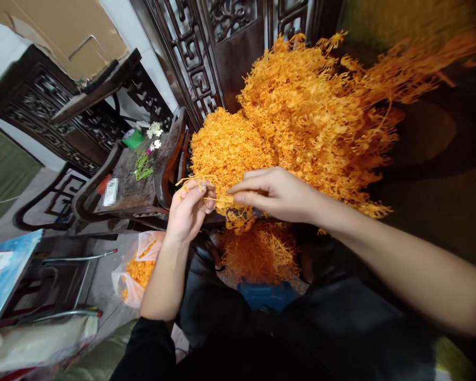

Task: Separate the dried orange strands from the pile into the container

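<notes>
A large heap of orange stringy pieces [301, 111] fills the middle and upper right. In front of its lower left edge, my left hand [192, 209] pinches a thin orange strand between thumb and fingers. My right hand [265, 193] is beside it, its fingertips closed at a small orange piece [224, 202] between the two hands. A looped orange clump [240, 219] hangs just below my right fingertips. Lower down, between the legs, more orange strands [259, 251] lie above a blue container [267, 295].
A dark carved wooden chair [127, 180] at left holds green tape [133, 138], white flowers [154, 130] and green stems [143, 165]. A plastic bag with orange pieces [140, 267] sits on the floor. A blue-topped table [14, 270] stands far left.
</notes>
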Demonstrator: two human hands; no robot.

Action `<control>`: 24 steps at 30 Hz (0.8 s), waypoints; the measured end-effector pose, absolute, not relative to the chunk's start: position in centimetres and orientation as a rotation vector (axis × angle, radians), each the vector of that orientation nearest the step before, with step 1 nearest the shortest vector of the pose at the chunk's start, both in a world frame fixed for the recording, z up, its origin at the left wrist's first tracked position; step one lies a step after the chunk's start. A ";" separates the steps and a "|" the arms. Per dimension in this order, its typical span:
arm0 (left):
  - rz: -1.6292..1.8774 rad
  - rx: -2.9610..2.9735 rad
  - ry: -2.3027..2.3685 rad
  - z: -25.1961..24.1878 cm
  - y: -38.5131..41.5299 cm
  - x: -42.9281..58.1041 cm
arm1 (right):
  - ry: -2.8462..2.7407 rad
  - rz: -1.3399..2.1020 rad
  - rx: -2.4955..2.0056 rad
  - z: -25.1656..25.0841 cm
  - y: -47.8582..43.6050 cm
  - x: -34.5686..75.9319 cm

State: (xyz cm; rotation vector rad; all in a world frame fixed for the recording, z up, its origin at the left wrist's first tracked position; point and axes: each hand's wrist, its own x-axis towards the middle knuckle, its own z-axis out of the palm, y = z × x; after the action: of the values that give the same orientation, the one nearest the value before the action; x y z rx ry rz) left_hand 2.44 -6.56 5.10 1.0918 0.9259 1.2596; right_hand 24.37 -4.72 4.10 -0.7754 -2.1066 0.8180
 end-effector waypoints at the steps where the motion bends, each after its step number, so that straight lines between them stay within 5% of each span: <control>1: 1.269 1.091 0.923 5.1 -6.6 2.4 | -2.146 0.771 -0.790 3.9 -4.8 24.2; 4: 1.230 1.269 0.921 5.5 -6.9 1.7 | -2.221 0.590 -0.808 3.1 -4.5 24.1; 10: 0.605 2.250 0.805 6.2 -8.0 0.6 | -2.202 0.157 -0.935 2.2 -4.0 24.9; 17: 1.078 1.956 1.197 4.8 -8.4 2.3 | -2.112 -0.203 -0.955 2.4 -4.6 24.8; 24: 1.028 1.753 1.218 4.2 -8.0 3.6 | -2.089 -0.182 -0.751 1.9 -4.8 24.2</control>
State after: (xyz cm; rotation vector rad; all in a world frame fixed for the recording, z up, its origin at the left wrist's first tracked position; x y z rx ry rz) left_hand 3.58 -7.96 4.24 1.7532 1.2176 1.0276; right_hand 24.25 -4.84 1.94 -0.7505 -2.0895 -0.1825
